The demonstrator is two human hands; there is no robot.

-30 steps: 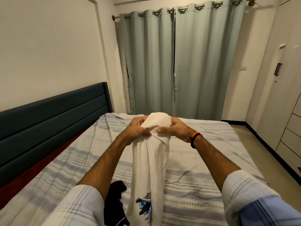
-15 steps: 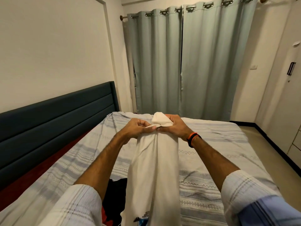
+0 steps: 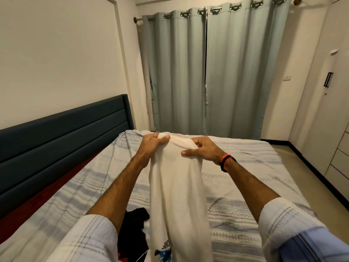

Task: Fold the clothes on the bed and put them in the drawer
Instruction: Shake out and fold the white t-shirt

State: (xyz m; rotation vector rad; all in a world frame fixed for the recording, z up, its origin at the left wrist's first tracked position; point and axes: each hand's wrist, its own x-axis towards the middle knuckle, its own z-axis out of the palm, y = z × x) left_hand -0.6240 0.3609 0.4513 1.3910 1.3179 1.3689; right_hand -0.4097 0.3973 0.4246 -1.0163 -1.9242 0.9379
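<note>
White shirt (image 3: 177, 186) held up over the bed (image 3: 245, 195), roughly above the middle of it, hanging down long and narrow toward the near edge. Left hand (image 3: 154, 141) curled tight around the top left bit of the fabric, right hand (image 3: 204, 148) pinching the top right bit, thumb laid across the front. So both grips clamped on the shirt, a short bunched strip of cloth stretched between them. Everything else dangling straight below the two grips, between the forearms.

Hard to make out: some blue and black print near the bottom hem, cut off by the bottom of the view, can't read it. Dark garment (image 3: 135, 227) lying on the bed near the near edge, just left of the hanging shirt, partly hidden behind the left sleeve and the shirt itself. Tiny bit of red down there too, no idea what. Orange and black band (image 3: 226, 161) on the right wrist. Drawers (image 3: 340, 157) barely peeking in at the right edge, mostly cropped. Grey-green curtains (image 3: 217, 72) closed behind the far edge of the bed.
</note>
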